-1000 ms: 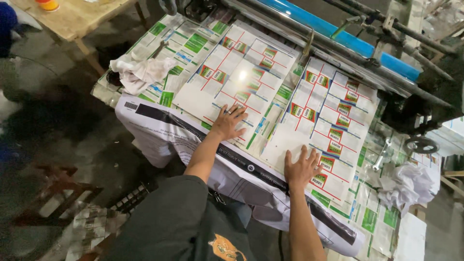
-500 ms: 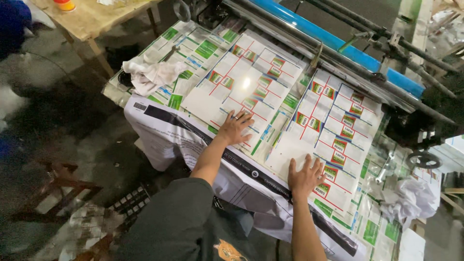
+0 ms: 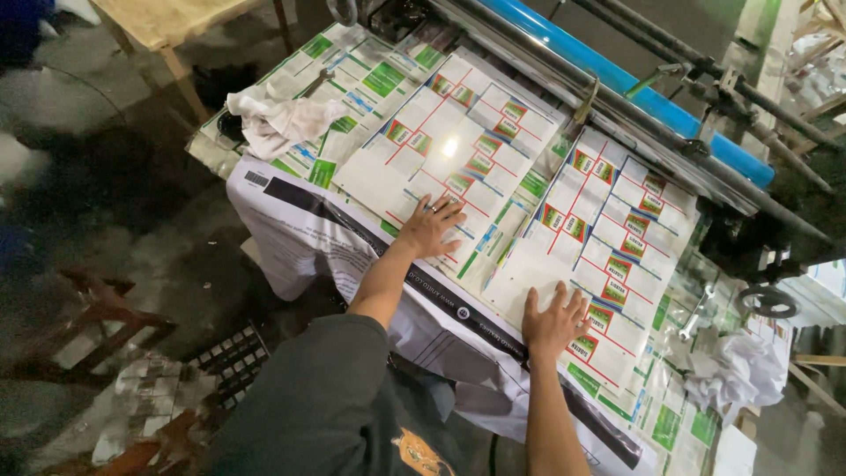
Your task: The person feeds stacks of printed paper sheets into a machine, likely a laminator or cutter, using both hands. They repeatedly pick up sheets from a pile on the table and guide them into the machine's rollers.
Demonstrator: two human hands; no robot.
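Person leans over desk beside printing machine. Left hand lies flat, fingers spread open, pressing near edge of left printed sheet stack. Right hand likewise flat and open, gripping nothing, on near edge of right printed sheet stack. Both stacks side by side, just below blue roller. White rag at left; another crumpled rag at right. Risk, as judgement: glossy sheets could slide or fan out under uneven palm pressure; stacks sit close to roller, so sleeve or fingers might catch.
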